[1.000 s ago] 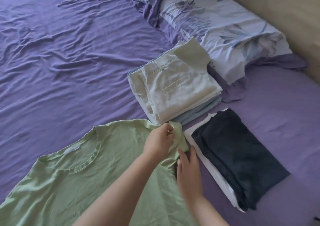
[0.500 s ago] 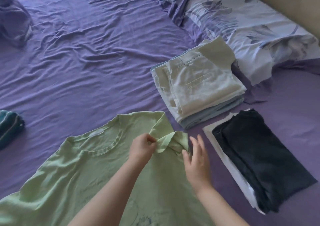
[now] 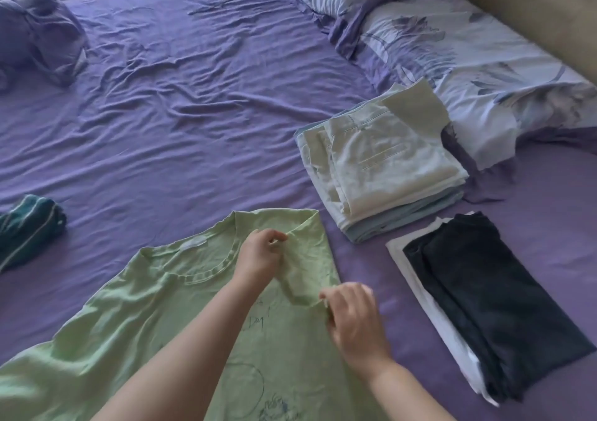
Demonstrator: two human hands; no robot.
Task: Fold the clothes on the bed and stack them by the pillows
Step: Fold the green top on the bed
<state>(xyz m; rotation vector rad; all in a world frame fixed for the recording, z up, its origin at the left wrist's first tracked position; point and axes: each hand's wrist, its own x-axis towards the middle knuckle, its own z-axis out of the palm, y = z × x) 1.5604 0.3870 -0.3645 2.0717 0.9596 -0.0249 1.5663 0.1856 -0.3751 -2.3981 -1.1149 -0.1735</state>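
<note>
on the bed (image 3: 193,114), green t-shirt (image 3: 129,323) sleeve now folded inward, both hands' fingers (image 3: 277,238) pinching it

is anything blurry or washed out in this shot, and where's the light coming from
Head view: soft daylight, with no hard shadows or glare; the right hand is slightly motion-blurred, the left hand sharper; the green t-shirt and purple sheet look a little soft; wide-angle bending shows toward the edges. The light's source cannot be told.
</note>
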